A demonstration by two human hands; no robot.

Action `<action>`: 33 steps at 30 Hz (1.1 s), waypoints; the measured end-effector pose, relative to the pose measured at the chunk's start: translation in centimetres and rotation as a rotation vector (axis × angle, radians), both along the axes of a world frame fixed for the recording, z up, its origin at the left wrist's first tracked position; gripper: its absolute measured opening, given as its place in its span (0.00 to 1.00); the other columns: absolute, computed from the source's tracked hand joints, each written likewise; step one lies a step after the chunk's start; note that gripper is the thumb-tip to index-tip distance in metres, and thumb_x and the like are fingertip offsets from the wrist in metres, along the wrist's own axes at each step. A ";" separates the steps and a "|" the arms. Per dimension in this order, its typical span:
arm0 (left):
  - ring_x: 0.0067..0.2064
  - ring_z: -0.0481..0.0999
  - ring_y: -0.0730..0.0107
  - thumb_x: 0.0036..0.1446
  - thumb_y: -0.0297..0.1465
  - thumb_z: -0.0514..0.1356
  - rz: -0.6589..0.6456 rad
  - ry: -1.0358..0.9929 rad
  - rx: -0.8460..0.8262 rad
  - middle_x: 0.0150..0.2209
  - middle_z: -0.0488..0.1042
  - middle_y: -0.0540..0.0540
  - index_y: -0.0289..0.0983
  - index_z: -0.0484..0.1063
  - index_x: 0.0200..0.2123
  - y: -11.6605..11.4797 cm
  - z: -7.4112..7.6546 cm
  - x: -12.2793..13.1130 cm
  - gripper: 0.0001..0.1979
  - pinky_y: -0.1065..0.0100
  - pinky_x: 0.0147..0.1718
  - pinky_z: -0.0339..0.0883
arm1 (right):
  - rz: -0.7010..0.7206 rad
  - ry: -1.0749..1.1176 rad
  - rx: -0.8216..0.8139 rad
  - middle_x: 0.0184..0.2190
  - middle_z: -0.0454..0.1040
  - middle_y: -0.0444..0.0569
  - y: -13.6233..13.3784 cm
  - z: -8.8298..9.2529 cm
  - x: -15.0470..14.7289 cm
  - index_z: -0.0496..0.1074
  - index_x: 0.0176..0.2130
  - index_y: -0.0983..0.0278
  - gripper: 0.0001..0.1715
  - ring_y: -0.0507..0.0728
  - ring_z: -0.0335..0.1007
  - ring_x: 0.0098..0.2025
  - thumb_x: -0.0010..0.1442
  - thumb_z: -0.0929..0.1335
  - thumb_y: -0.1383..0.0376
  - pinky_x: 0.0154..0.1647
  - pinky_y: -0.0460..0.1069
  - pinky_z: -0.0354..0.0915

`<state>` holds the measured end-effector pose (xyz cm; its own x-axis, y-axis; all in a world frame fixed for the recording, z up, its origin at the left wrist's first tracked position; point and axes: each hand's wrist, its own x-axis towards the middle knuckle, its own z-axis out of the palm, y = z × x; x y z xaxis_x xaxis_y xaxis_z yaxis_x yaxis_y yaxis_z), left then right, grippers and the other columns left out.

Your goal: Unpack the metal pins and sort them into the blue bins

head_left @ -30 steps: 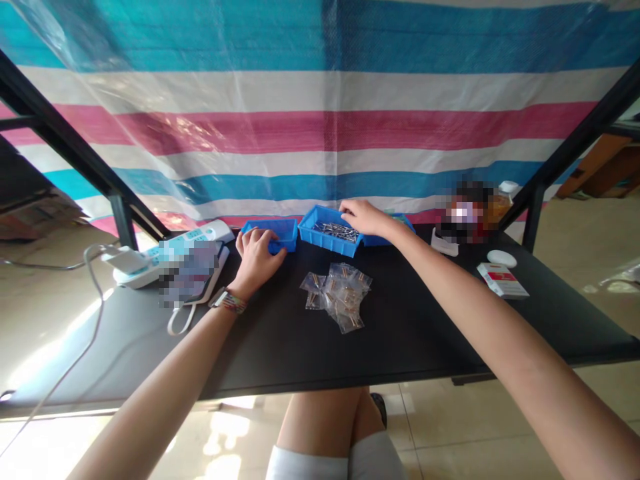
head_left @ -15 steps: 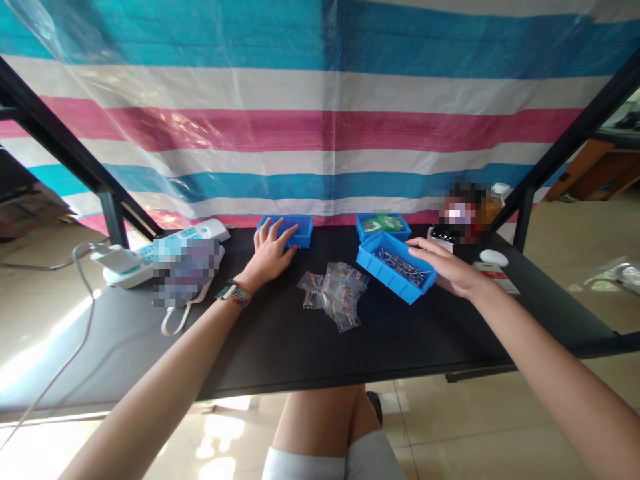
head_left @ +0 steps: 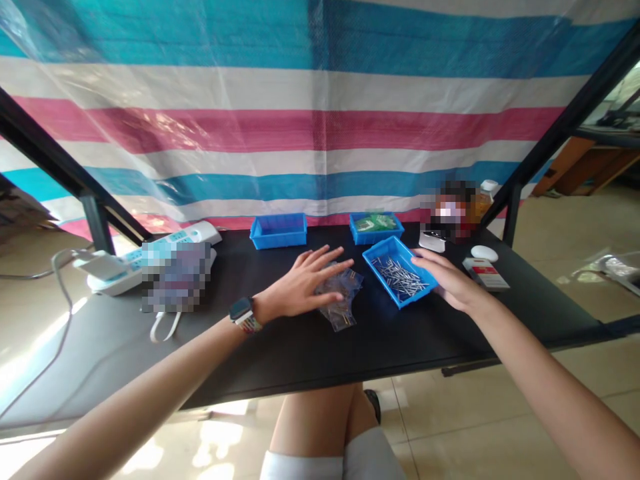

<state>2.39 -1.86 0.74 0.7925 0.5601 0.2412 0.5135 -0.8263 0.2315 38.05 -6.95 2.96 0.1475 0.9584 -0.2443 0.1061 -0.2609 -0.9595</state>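
Head view. Our left hand [head_left: 305, 283] lies open, fingers spread, over the clear packets [head_left: 341, 293] at the middle of the black table [head_left: 280, 347]. Our right hand [head_left: 447, 280] rests open against the right wall of the blue tray of metal pins [head_left: 399, 272], just right of the packets. Two more blue trays [head_left: 279, 231] stand at the rear edge.

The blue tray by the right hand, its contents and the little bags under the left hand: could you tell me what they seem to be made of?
The blue tray looks like moulded plastic: uniform colour, dull sheen. The pins in it seem metal, thin and silvery with bright glints. The bags appear to be clear plastic film, crinkled and see-through; their small brownish contents are too small to identify.
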 end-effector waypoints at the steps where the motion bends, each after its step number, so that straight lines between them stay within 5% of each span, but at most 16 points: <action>1: 0.78 0.51 0.36 0.69 0.56 0.59 -0.064 0.020 -0.009 0.78 0.55 0.40 0.54 0.53 0.78 -0.7 -0.2 0.7 0.41 0.35 0.71 0.51 | 0.009 -0.004 0.004 0.46 0.86 0.48 0.0 0.2 -0.2 0.78 0.54 0.55 0.19 0.62 0.85 0.45 0.63 0.74 0.57 0.37 0.50 0.79; 4: 0.74 0.57 0.32 0.61 0.61 0.65 -0.119 0.032 0.018 0.74 0.62 0.37 0.52 0.62 0.75 -1.9 -0.9 2.3 0.44 0.32 0.68 0.55 | 0.041 -0.003 0.014 0.47 0.85 0.48 0.1 0.5 -0.8 0.77 0.56 0.55 0.23 0.62 0.85 0.44 0.62 0.74 0.56 0.35 0.49 0.78; 9: 0.56 0.71 0.50 0.67 0.52 0.64 -0.049 -0.040 0.060 0.57 0.73 0.39 0.46 0.77 0.56 -1.7 -1.2 2.8 0.23 0.48 0.57 0.66 | 0.091 -0.063 0.095 0.48 0.84 0.50 0.3 0.6 -1.5 0.77 0.57 0.55 0.27 0.63 0.84 0.48 0.60 0.76 0.52 0.41 0.51 0.79; 16: 0.45 0.75 0.63 0.73 0.40 0.60 -0.153 -0.035 0.094 0.45 0.73 0.45 0.40 0.73 0.49 -1.8 -0.7 2.3 0.10 0.65 0.44 0.69 | 0.256 -0.188 0.190 0.47 0.84 0.54 2.4 1.3 -2.5 0.78 0.60 0.59 0.32 0.64 0.82 0.48 0.60 0.77 0.51 0.46 0.56 0.79; 25: 0.38 0.73 0.64 0.76 0.34 0.56 -0.294 0.006 0.510 0.42 0.74 0.43 0.38 0.74 0.46 -2.9 -0.8 2.1 0.08 0.66 0.35 0.68 | 0.603 -0.410 0.408 0.57 0.81 0.54 6.3 3.1 -5.3 0.80 0.60 0.60 0.28 0.65 0.79 0.56 0.62 0.76 0.56 0.61 0.62 0.73; 33: 0.38 0.73 0.66 0.74 0.27 0.58 -0.316 -0.005 0.598 0.41 0.75 0.44 0.39 0.73 0.44 -3.0 -0.6 2.3 0.04 0.65 0.36 0.66 | 0.783 -0.705 0.732 0.55 0.81 0.52 5.7 4.0 -7.5 0.80 0.61 0.55 0.25 0.64 0.77 0.57 0.65 0.74 0.59 0.64 0.59 0.69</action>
<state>4.71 -4.83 0.14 0.8943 0.0709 0.4417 0.2266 -0.9231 -0.3107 30.58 -1.26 6.98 -0.6317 0.7251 0.2740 0.5325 0.6628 -0.5265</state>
